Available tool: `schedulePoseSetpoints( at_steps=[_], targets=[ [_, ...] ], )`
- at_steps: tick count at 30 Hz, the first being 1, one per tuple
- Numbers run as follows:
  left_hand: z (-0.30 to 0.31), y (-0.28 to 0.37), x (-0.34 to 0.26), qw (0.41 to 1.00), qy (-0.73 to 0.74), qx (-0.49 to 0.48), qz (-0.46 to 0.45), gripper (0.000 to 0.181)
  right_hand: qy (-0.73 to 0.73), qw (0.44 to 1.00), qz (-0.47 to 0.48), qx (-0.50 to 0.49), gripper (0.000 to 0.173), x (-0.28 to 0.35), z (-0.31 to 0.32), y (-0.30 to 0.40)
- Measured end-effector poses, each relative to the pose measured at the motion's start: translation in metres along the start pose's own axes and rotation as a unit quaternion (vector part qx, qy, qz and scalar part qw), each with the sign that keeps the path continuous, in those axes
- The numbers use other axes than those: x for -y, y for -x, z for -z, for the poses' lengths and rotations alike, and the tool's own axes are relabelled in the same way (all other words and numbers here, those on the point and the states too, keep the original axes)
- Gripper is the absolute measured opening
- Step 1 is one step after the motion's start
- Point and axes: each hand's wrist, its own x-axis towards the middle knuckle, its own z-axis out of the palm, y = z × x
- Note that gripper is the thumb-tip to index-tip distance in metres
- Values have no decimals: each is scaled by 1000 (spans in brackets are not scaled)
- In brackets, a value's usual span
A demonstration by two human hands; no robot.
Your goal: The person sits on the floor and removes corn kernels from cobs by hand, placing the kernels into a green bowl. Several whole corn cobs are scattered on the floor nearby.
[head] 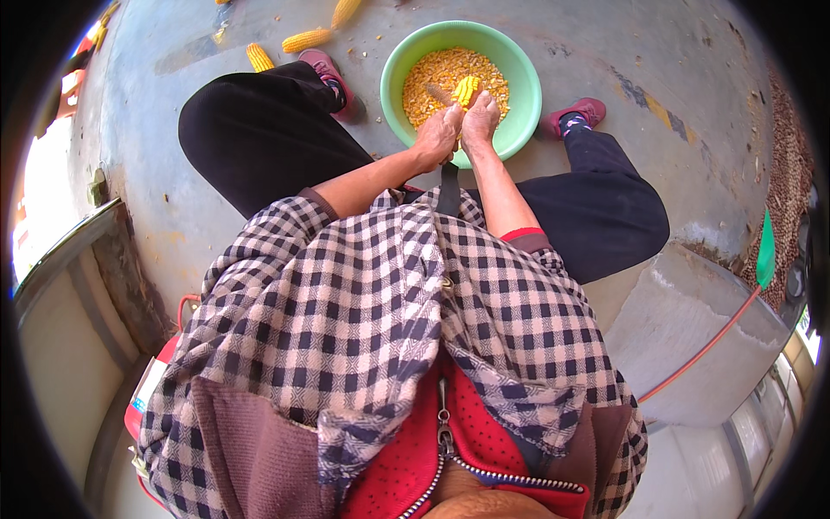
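A partly shelled ear of yellow corn is held between my two hands over a light green plastic basin. My left hand closes around its near left side, thumb forward. My right hand grips it from the right, with the thumb close to the bright kernels. Loose corn kernels cover the basin's bottom. Just beyond my left thumb shows a brown, bare-looking corncob; whether it lies on the kernels or touches my left hand, I cannot tell. My fingers hide the lower part of the ear.
Whole ears of corn lie on the concrete floor beyond my left shoe. My right shoe stands right of the basin. A red-handled tool with a green end leans at the right, near a brown heap.
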Motion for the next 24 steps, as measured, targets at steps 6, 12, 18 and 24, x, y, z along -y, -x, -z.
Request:
schedulePoseSetpoints(
  at_steps=[6, 12, 18, 24],
  targets=[
    [3, 4, 1, 997, -75, 2, -21, 48, -179, 977, -66, 94, 40, 19, 6, 0],
    [1, 10, 2, 997, -81, 1, -9, 53, -115, 990, -37, 73, 39, 15, 5, -3],
    [3, 11, -2, 994, -98, 20, 39, 53, -12, 1000, 8, 18, 39, 5, 3, -6],
    [2, 0, 4, 997, -65, 36, 6, 51, -286, 943, -123, 120, 37, 25, 13, 0]
  ],
)
